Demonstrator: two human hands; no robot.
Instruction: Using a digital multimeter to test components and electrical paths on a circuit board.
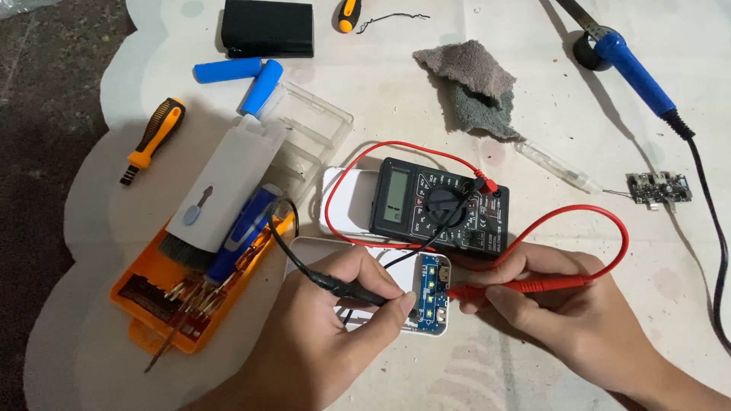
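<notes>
My left hand grips a black test probe like a pen, its tip at the lower edge of a small blue circuit board. The board sits in the end of a white plastic case. My right hand pinches a red test probe, whose tip points at the board's right edge. Red and black leads run up to a black digital multimeter lying just behind the board on a second white case.
An orange screwdriver-bit tray with a blue driver and a brush lies at the left. Farther back lie two blue cylindrical cells, a clear plastic box, an orange-handled screwdriver, a grey cloth, a blue soldering iron and a small circuit board.
</notes>
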